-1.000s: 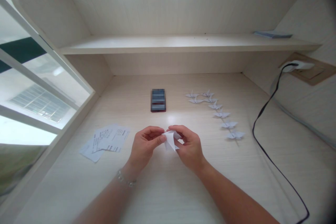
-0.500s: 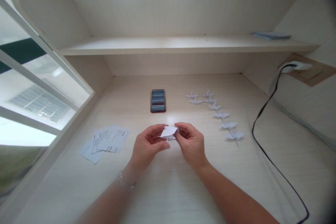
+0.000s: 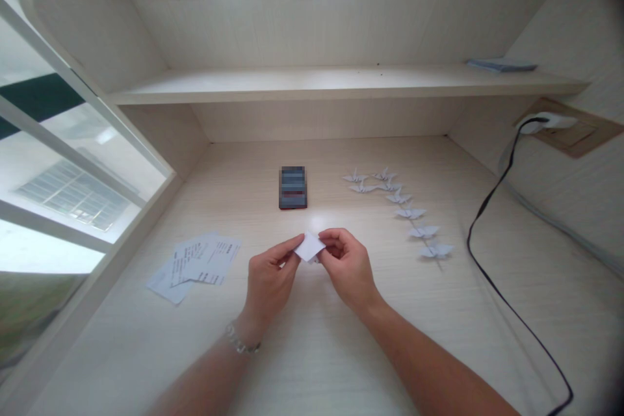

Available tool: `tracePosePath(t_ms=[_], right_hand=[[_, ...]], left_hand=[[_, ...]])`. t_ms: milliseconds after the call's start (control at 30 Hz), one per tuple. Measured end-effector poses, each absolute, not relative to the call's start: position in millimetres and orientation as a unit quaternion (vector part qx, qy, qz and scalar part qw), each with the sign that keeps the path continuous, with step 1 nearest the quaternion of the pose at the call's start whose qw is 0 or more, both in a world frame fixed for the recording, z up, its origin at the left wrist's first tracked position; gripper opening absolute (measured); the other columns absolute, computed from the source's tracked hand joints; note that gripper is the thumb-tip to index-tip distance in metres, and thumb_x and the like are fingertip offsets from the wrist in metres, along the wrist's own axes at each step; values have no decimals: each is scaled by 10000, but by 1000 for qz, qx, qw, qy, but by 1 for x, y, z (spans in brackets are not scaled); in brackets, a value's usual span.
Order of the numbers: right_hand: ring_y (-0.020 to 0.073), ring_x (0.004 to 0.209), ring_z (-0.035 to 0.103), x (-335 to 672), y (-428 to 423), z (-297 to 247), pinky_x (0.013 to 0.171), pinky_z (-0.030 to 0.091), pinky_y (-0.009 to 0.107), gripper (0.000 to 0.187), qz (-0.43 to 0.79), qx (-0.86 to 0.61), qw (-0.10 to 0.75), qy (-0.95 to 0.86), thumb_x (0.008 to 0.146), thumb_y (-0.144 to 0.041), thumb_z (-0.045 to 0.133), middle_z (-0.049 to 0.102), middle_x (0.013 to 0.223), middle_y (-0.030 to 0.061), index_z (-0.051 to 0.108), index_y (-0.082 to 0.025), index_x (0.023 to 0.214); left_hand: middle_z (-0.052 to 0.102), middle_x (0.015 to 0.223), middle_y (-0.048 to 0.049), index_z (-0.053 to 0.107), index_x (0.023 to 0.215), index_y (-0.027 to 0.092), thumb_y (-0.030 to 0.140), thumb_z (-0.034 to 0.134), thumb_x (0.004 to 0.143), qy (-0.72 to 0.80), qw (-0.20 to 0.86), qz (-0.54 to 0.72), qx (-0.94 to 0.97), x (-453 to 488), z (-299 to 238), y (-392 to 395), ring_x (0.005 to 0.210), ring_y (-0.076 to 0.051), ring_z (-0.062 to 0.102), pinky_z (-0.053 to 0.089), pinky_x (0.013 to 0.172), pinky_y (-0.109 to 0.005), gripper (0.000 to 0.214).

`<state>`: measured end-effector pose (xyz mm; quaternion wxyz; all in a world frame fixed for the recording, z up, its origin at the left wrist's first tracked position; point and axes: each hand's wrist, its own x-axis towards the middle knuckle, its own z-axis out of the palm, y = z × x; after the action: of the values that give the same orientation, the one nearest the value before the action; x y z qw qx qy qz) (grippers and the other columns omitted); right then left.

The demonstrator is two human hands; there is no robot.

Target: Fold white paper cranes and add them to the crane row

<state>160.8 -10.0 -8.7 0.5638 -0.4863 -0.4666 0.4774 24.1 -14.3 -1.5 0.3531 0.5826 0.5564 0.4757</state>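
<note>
A small folded white paper (image 3: 310,247), diamond-shaped from above, is held between both hands over the middle of the desk. My left hand (image 3: 273,273) pinches its left corner between thumb and fingers. On the other side, my right hand (image 3: 348,266) grips the right corner, its fingers curled behind the paper. Folds on the underside are mostly hidden. To the right, several white paper cranes (image 3: 409,214) stand in a curved line.
Printed paper sheets (image 3: 195,266) overlap on the left of the desk (image 3: 312,351). A phone (image 3: 293,187) lies beyond my hands. A black cable (image 3: 492,283) runs down the right side from a wall socket (image 3: 575,127). Above the desk is a shelf (image 3: 312,81).
The folded paper has turned from a slanted position to a diamond facing up. My left thumb has moved in from below to pinch its left corner; my right hand has shifted slightly left.
</note>
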Motion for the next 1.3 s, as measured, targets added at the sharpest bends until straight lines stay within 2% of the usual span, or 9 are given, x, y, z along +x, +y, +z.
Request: tracePosePath(t_ms=[167, 400, 567, 667, 733, 867, 1067, 1300], right_hand=[[156, 647, 637, 160, -6, -16, 601, 532, 280, 303, 518, -462, 578, -430, 635, -146, 656, 673, 780, 33, 566, -165, 923], [146, 639, 628, 160, -3, -18, 560, 521, 254, 232, 522, -448, 598, -411, 642, -123, 620, 672, 747, 9, 604, -175, 867], [155, 679, 631, 164, -5, -16, 604, 515, 257, 170, 468, -479, 592, -448, 665, -119, 597, 673, 753, 13, 639, -177, 819], [165, 694, 633, 165, -10, -11, 609, 517, 264, 183, 435, -491, 571, -494, 683, -110, 579, 673, 784, 23, 656, -185, 831], [175, 739, 635, 164, -14, -8, 643, 523, 279, 195, 412, -481, 563, -530, 705, -106, 561, 674, 819, 30, 662, -194, 847], [178, 819, 625, 165, -21, -3, 724, 517, 299, 253, 353, -457, 556, -598, 724, -71, 543, 667, 886, 35, 663, -212, 897], [172, 819, 623, 167, -21, -1, 734, 516, 303, 250, 281, -462, 555, -632, 738, -93, 556, 671, 881, 25, 648, -235, 922], [160, 812, 632, 167, -22, 0, 738, 525, 292, 273, 270, -464, 566, -626, 715, -65, 563, 677, 878, 14, 633, -225, 925]], left_hand=[[695, 975, -44, 705, 944, 252, 184, 634, 719, 513, 368, 507, 586, 28, 1, -14, 894, -207, 633, 484, 831, -318, 246], [661, 1044, -45, 660, 1051, 262, 134, 549, 774, 494, 355, 472, 638, 30, 3, -15, 954, -190, 597, 447, 868, -303, 325], [648, 1057, -72, 684, 997, 204, 179, 566, 775, 478, 433, 481, 594, 29, 4, -16, 947, -199, 587, 473, 807, -288, 253], [683, 848, -69, 695, 887, 157, 242, 613, 751, 494, 494, 495, 517, 27, 2, -12, 749, -166, 609, 494, 670, -263, 180], [675, 752, -47, 686, 839, 146, 243, 671, 700, 489, 528, 509, 473, 25, 0, -9, 670, -141, 596, 489, 636, -250, 170], [687, 829, -76, 690, 855, 135, 232, 705, 666, 447, 581, 518, 440, 23, 0, -8, 712, -149, 603, 490, 661, -260, 213], [699, 812, -82, 706, 799, 139, 220, 723, 642, 443, 577, 532, 433, 23, 4, -11, 728, -169, 618, 491, 686, -278, 177], [704, 845, -80, 710, 798, 149, 179, 704, 665, 429, 586, 524, 445, 21, 3, -10, 759, -164, 620, 485, 708, -263, 137]])
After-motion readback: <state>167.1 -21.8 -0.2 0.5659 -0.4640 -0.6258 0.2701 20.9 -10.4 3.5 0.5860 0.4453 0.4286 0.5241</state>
